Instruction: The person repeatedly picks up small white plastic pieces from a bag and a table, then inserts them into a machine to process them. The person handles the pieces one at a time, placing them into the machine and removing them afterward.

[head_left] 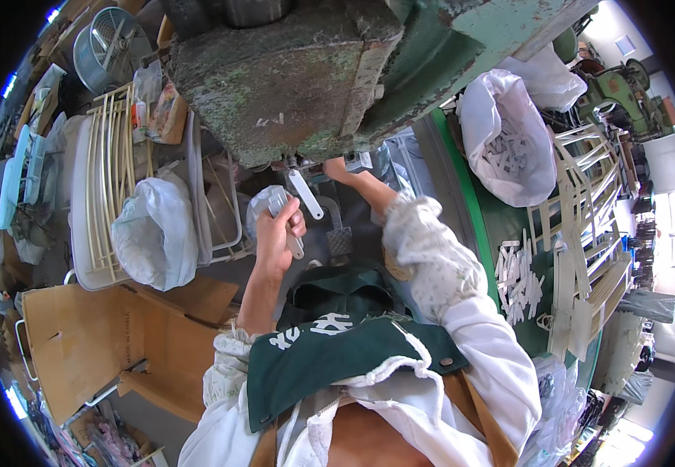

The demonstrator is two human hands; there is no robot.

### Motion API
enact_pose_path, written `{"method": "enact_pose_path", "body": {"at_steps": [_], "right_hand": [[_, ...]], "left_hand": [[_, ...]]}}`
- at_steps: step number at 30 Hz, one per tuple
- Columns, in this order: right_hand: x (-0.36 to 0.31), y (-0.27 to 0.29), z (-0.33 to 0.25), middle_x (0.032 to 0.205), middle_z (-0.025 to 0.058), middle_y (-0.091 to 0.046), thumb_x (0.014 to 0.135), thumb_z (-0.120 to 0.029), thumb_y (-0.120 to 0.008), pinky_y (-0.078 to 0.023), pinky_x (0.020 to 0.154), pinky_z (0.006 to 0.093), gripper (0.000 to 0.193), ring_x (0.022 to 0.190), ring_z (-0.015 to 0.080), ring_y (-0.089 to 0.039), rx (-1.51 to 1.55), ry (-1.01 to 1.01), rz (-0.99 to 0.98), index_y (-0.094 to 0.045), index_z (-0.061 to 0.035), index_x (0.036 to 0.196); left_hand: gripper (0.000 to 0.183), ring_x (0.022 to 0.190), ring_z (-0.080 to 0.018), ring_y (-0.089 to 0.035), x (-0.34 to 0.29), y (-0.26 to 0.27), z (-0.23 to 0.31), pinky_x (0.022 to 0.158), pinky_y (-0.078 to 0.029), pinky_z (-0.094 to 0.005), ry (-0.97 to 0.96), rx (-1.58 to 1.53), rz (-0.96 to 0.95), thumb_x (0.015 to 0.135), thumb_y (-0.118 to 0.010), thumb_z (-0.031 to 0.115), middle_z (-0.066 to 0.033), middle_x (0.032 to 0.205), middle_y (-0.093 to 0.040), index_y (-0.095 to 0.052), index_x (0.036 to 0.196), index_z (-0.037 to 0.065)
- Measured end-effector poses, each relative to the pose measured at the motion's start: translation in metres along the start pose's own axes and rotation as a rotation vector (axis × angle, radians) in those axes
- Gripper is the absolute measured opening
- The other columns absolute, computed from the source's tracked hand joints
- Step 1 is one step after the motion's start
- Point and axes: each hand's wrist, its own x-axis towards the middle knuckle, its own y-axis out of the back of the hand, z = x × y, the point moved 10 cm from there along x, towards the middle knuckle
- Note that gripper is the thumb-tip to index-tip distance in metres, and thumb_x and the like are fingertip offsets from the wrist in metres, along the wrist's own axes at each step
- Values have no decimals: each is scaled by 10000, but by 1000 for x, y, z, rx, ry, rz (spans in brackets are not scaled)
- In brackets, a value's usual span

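Note:
My left hand [277,235] is closed around a small bunch of flat, light-grey strips [297,247] with rounded ends. In front of it, one pale flat strip [305,193] with a hole near its end sticks out from under the head of a worn green machine [275,97]. My right hand [337,168] reaches in under the machine's lower edge, to the right of that strip. The machine hides its fingers, so whether they grip anything does not show. Beside my left hand is a clear plastic bag [258,204].
A foot pedal [340,233] stands below the hands. At left are a white sack [156,233] and an opened cardboard box [80,342]. On the green-edged table at right lie loose strips [518,280], a sack of small pieces [506,140] and long slats [578,265].

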Motion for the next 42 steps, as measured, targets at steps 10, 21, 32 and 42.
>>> {"method": "enact_pose_path", "body": {"at_steps": [10, 21, 32, 42], "right_hand": [[1, -23, -9, 811, 197, -609, 748, -126, -638, -482, 671, 426, 170, 768, 376, -580, 4, -1, -116, -583, -8, 857], [5, -14, -4, 838, 163, -617, 761, -139, -642, -477, 671, 398, 195, 775, 321, -581, 27, -9, -113, -597, -12, 901], [12, -12, -4, 865, 129, -626, 775, -153, -647, -472, 671, 369, 221, 782, 266, -583, 37, -20, -103, -610, -17, 945], [7, 16, 17, 890, 97, -634, 787, -165, -651, -468, 671, 343, 247, 788, 216, -584, 122, -79, -71, -622, -20, 986]], "left_hand": [[227, 749, -211, -624, -61, 23, -19, 713, -510, -317, 158, 64, 69, 898, -529, 119, -110, 827, -621, -567, 1051, -44], [235, 843, -202, -659, -114, 38, -82, 733, -510, -284, 326, 342, -117, 840, -603, 73, -156, 961, -674, -607, 1032, -61], [261, 654, -171, -585, -101, 73, -87, 581, -466, -275, 303, 266, 59, 887, -543, 156, -138, 841, -653, -575, 1051, -44], [269, 644, -110, -516, -45, 31, 18, 598, -398, -241, -88, 82, 88, 868, -591, 154, -86, 875, -623, -587, 1073, -21]]}}
